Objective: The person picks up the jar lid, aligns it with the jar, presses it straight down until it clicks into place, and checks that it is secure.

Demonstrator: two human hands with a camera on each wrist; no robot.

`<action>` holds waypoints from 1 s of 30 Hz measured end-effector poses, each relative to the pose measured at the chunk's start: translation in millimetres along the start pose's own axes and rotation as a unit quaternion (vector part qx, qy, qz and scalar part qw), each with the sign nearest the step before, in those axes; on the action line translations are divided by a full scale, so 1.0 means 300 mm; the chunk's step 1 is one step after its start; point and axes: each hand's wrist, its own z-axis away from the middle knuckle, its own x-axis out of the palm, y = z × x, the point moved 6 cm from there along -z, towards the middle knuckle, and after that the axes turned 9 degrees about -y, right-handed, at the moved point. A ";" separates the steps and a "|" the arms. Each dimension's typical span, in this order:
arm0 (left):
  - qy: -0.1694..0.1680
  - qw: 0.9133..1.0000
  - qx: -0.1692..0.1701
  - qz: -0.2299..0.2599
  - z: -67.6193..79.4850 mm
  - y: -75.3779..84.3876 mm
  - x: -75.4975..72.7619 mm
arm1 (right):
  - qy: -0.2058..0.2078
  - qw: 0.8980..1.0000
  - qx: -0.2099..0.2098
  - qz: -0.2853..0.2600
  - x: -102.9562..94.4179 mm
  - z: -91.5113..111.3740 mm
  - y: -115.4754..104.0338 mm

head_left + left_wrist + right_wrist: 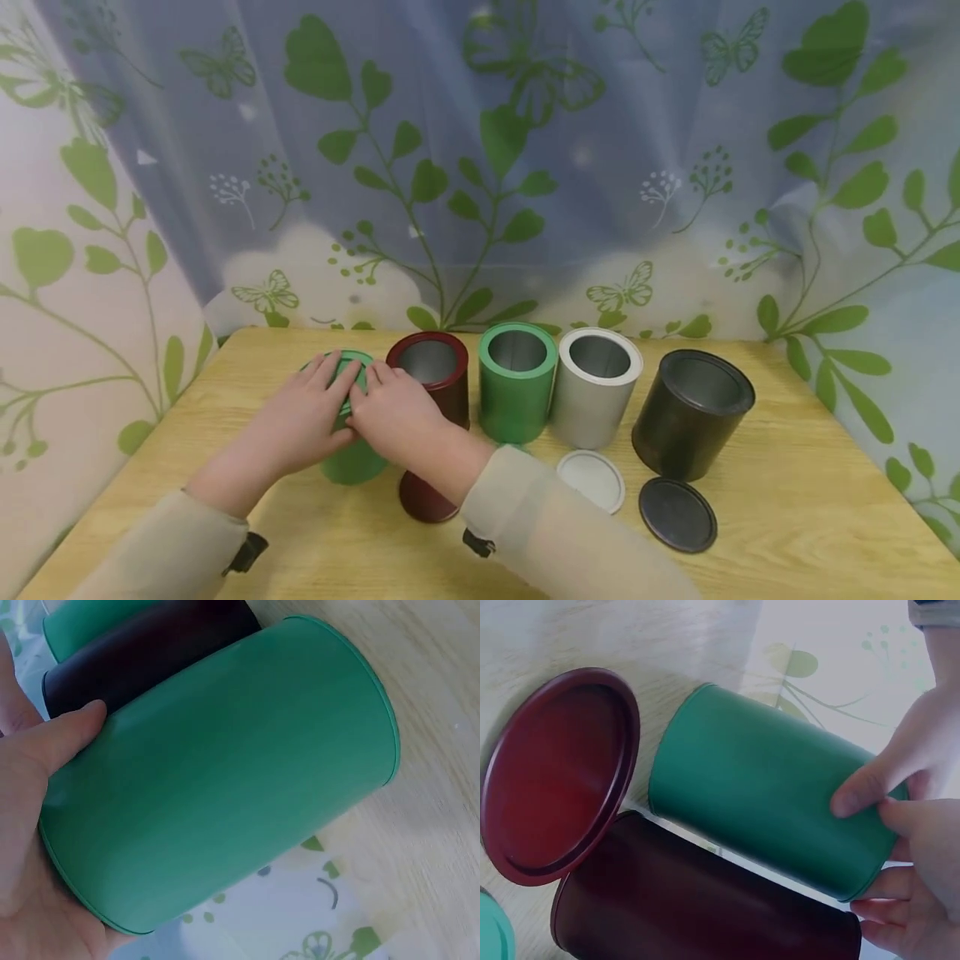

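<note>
At the table's left stands a green tin (352, 465) with a green lid (357, 357) on its top. My left hand (300, 408) lies over that lid with extended fingers; in the left wrist view its thumb (79, 731) rests against the tin's side. From the other side my right hand (401, 417) presses on the same lid, fingers stretched across its edge. Both thumbs meet at the tin's side in the right wrist view. Just right of it is an open dark red tin (454, 402), with a dark red lid (426, 498) in front, partly behind my right forearm.
Further right stand a second green tin (516, 408), a white tin (591, 412) and a black tin (678, 437), all uncovered. A white lid (592, 482) and a black lid (677, 515) lie before them. A patterned curtain (480, 208) hangs behind the wooden table (810, 508).
</note>
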 end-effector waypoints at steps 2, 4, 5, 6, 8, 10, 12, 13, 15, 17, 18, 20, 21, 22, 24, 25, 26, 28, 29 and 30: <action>-0.003 1.000 -0.002 -0.001 -0.003 -0.001 0.002 | -0.013 1.000 0.001 -0.006 0.009 -0.002 0.002; -0.004 1.000 -0.005 0.004 -0.004 -0.002 0.003 | -0.033 0.999 0.003 -0.022 0.020 0.002 0.011; -0.004 1.000 -0.005 0.008 -0.005 -0.001 0.002 | -0.041 0.999 0.005 -0.031 0.027 0.006 0.018; -0.004 1.000 -0.005 0.012 -0.005 0.000 0.002 | -0.048 0.998 0.005 -0.041 0.033 0.012 0.026; -0.002 1.000 -0.003 0.016 0.000 0.007 -0.001 | -0.054 0.996 0.002 -0.065 0.042 0.031 0.043; 0.003 1.000 0.002 0.015 0.011 0.022 -0.006 | -0.046 0.995 -0.008 -0.089 0.046 0.057 0.058; 0.010 1.000 0.006 0.011 0.026 0.043 -0.011 | -0.032 0.993 -0.020 -0.108 0.046 0.086 0.072; 0.015 1.000 0.008 0.009 0.035 0.056 -0.015 | -0.028 0.992 -0.026 -0.117 0.045 0.102 0.078; 0.028 1.000 0.012 0.005 0.050 0.080 -0.018 | -0.024 0.991 -0.033 -0.126 0.048 0.131 0.087; 0.037 0.999 0.013 0.004 0.063 0.105 -0.021 | -0.029 0.991 -0.035 -0.127 0.055 0.159 0.095; 0.041 0.999 0.015 0.005 0.068 0.117 -0.021 | -0.033 0.990 -0.036 -0.129 0.059 0.171 0.099; 0.044 0.999 0.016 0.002 0.078 0.136 -0.019 | -0.039 0.990 -0.036 -0.129 0.068 0.192 0.105; 0.045 0.999 0.016 0.003 0.082 0.145 -0.019 | -0.039 0.990 -0.037 -0.129 0.070 0.200 0.108; 0.043 0.999 0.016 0.004 0.085 0.153 -0.019 | -0.036 0.990 -0.037 -0.130 0.072 0.208 0.111; 0.044 0.999 0.018 0.003 0.090 0.167 -0.020 | -0.029 0.990 -0.038 -0.130 0.074 0.223 0.117; 0.045 0.999 0.018 0.003 0.092 0.174 -0.021 | -0.024 0.991 -0.038 -0.129 0.075 0.229 0.120; 0.046 0.999 0.019 0.002 0.094 0.180 -0.022 | -0.021 0.991 -0.039 -0.128 0.076 0.235 0.122; 0.050 0.998 0.024 0.001 0.099 0.193 -0.022 | -0.017 0.990 -0.044 -0.130 0.080 0.250 0.125; 0.050 0.998 0.028 0.001 0.101 0.200 -0.021 | -0.016 0.990 -0.047 -0.133 0.084 0.257 0.125; 0.051 0.998 0.031 0.004 0.105 0.208 -0.018 | -0.016 0.989 -0.051 -0.135 0.088 0.265 0.125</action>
